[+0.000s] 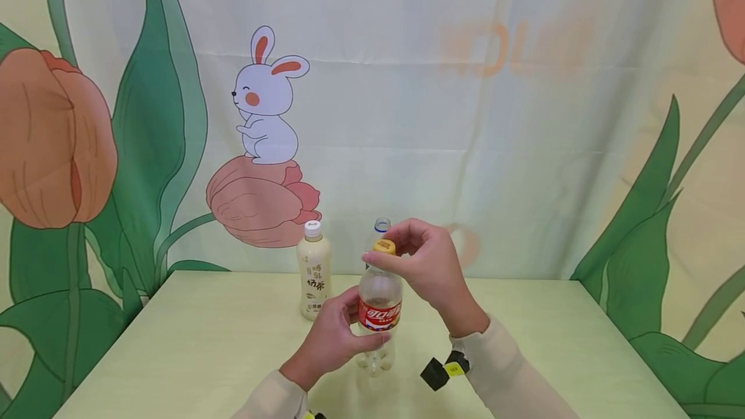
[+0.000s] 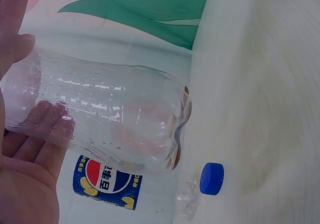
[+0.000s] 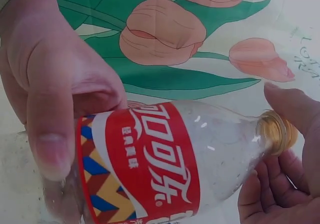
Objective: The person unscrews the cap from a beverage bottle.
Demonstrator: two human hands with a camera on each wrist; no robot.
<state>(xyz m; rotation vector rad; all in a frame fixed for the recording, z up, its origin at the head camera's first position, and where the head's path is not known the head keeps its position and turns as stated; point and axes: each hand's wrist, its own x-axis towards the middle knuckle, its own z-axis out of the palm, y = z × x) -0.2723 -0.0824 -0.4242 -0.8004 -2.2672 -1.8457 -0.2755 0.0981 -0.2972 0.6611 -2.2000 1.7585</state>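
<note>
My left hand (image 1: pixel 334 335) grips an empty clear plastic bottle (image 1: pixel 381 282) round its middle, near the lower edge of its red label (image 3: pixel 150 164). The bottle stands upright in the head view, with droplets on its inner wall. At its top sits a yellow cap (image 1: pixel 384 246), which my right hand (image 1: pixel 427 270) pinches between thumb and fingers. In the right wrist view the cap (image 3: pixel 291 134) is on the neck, with the right thumb above and curled fingers below.
Behind the held bottle stands an uncapped clear bottle (image 1: pixel 382 225) with a blue Pepsi label (image 2: pixel 107 182). A blue cap (image 2: pixel 212 179) lies on the table (image 1: pixel 221 341) near it. To the left stands a cream-coloured milk tea bottle (image 1: pixel 314 264) with a white cap. A printed cloth (image 1: pixel 372 115) hangs behind.
</note>
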